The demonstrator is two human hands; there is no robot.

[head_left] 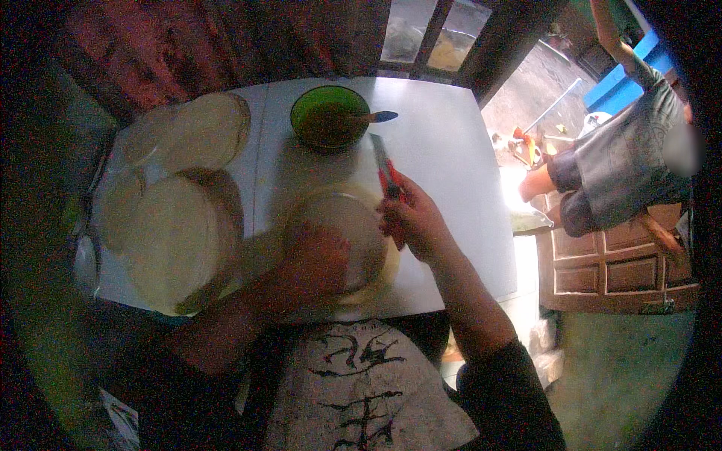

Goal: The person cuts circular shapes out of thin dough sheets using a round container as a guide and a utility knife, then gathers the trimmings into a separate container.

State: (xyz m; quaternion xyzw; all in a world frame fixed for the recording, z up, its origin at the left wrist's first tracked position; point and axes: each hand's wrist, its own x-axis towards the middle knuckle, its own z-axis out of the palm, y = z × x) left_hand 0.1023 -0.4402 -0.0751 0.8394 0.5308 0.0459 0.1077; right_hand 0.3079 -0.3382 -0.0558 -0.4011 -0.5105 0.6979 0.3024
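Note:
My right hand (410,217) grips a red-handled knife (386,169), its blade pointing up and away above the white table. My left hand (321,253) rests on a round, greyish disc like a plate or lid (361,225); its fingers are dark and blurred. Under that disc lies a larger pale round sheet (390,276), whose edge shows around it. To the left is a thick stack of pale round sheets (169,242). Farther back stands a green bowl (304,113) with dark contents, and a spoon-like utensil (375,117) leans over its rim.
More pale round sheets (208,129) lie at the back left of the white table (451,169). Behind it is a dark reddish wall or curtain (225,39). At the right, beyond the table, another person (620,152) is near a panelled wooden door (603,265).

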